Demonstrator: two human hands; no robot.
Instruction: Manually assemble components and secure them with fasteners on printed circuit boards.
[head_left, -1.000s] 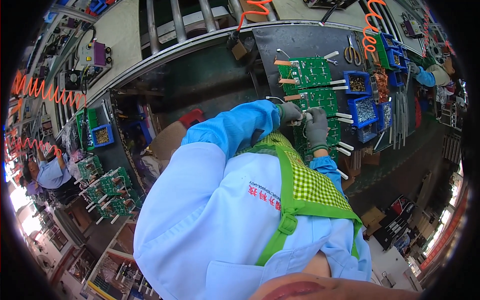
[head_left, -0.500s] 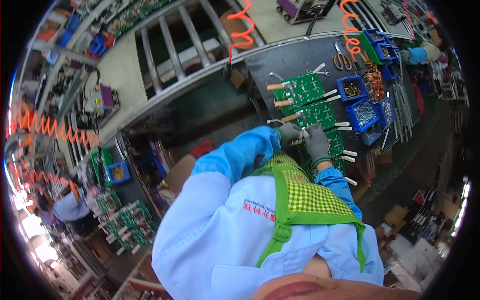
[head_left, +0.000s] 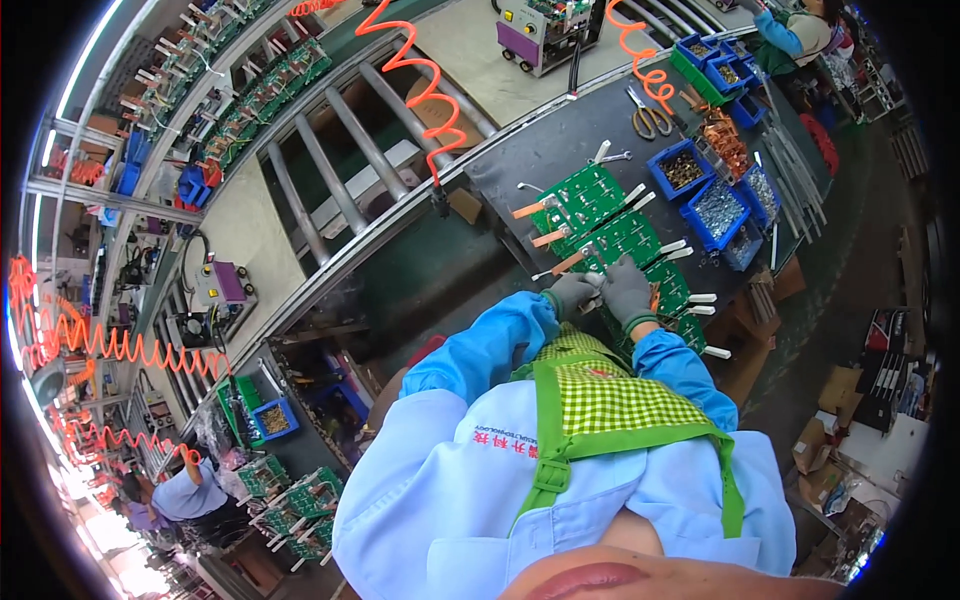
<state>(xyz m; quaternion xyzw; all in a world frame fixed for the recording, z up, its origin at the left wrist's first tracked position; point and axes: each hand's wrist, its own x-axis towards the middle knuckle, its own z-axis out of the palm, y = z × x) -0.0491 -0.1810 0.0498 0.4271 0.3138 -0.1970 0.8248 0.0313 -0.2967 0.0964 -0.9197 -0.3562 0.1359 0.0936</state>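
Note:
My left hand (head_left: 570, 293), in a grey glove, is closed with its fingertips meeting those of my right hand (head_left: 627, 290), gloved in grey too. Both work at the near-left edge of a row of green circuit boards (head_left: 590, 197) on the dark bench. Something small and pale sits between the fingers, too hidden to name. Flat copper strips (head_left: 548, 239) stick out from the boards' left side, and white-ended leads (head_left: 676, 252) stick out on the right. My right hand lies partly over the nearer boards.
Blue bins hold brass-coloured parts (head_left: 682, 171) and silver screws (head_left: 718, 210). Copper pieces (head_left: 724, 140) lie beyond them, near scissors (head_left: 650, 116). Orange coiled hoses (head_left: 425, 75) hang over a roller conveyor (head_left: 340, 165). Another person (head_left: 195, 490) works at far left, beside stacked boards (head_left: 300, 505).
The whole view has shifted and turned a little, showing more of the shelves at upper left. Both hands stay together at the boards, with little visible difference in their grip.

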